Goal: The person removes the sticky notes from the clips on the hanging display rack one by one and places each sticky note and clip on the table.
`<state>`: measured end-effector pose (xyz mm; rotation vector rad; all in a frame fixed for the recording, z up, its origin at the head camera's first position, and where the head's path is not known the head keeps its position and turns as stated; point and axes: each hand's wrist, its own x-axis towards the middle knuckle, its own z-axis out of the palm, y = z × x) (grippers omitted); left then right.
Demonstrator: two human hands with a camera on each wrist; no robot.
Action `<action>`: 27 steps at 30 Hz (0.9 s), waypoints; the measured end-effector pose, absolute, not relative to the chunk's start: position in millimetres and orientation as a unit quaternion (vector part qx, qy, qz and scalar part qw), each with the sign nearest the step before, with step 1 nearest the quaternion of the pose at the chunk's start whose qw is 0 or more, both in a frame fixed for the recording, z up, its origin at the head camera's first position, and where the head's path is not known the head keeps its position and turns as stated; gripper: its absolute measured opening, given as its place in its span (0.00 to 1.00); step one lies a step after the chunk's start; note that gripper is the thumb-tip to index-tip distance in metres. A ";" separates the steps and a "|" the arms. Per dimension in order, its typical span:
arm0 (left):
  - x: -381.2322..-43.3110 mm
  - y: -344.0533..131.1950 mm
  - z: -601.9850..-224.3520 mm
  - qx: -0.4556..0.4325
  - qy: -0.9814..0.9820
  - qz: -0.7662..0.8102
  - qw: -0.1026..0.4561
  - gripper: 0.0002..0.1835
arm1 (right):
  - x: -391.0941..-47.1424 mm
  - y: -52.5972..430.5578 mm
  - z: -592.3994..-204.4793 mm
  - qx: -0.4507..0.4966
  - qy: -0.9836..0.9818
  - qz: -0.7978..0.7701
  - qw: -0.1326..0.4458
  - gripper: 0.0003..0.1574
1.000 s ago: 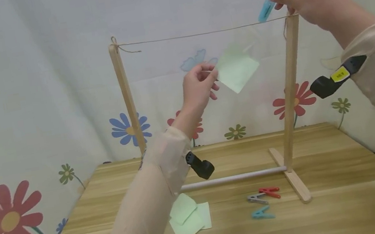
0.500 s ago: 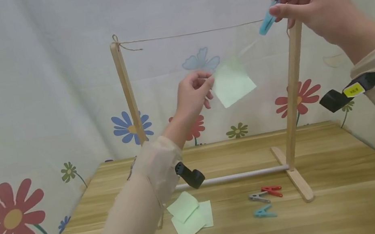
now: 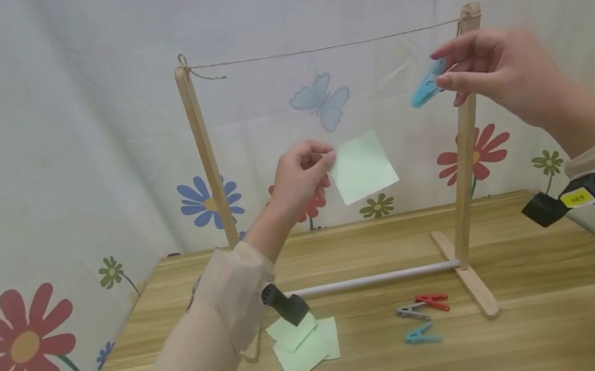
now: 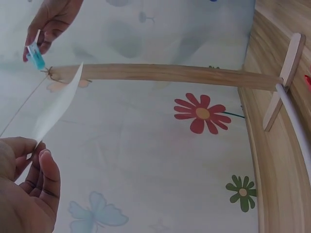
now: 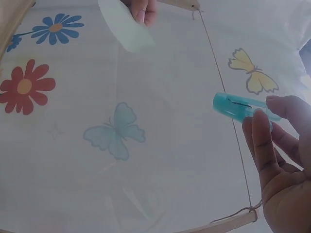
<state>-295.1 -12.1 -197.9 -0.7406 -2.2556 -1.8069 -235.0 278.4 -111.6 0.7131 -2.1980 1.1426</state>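
Note:
My left hand (image 3: 302,175) pinches the left edge of a pale green paper square (image 3: 363,167), between the two wooden posts and below the string (image 3: 311,50). In the left wrist view the paper (image 4: 59,104) appears nearly edge-on between thumb and fingers. My right hand (image 3: 513,73) holds a light blue clothespin (image 3: 427,84) by its handle end, in front of the right post. Its tip points down and to the left, below the string's level in the head view. From the right wrist, the clothespin (image 5: 238,107) overlaps the string (image 5: 217,63).
A wooden frame with a left post (image 3: 205,154) and right post (image 3: 467,184) stands on the wooden table (image 3: 521,344), joined low by a white rod (image 3: 382,278). Several green papers (image 3: 304,356) lie near my left sleeve. Red (image 3: 431,302), grey (image 3: 413,312) and blue clothespins (image 3: 422,334) lie right of them.
Both hands have come down, the left also shifting left with the paper. The clothespin has dropped from the string's height to below it. Both grips stay the same.

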 end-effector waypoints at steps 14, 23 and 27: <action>-288.3 -34.8 -237.6 -0.268 -0.761 -0.589 0.039 0.10 | -230.0 285.5 -178.5 0.251 -0.855 0.403 0.209 0.15; -280.7 -51.3 -266.5 -0.229 -0.779 -0.583 0.015 0.10 | -230.4 286.2 -226.2 0.289 -0.836 0.421 0.200 0.17; -277.7 -59.8 -280.0 -0.219 -0.789 -0.574 0.007 0.10 | -226.5 285.8 -244.6 0.274 -0.843 0.423 0.187 0.18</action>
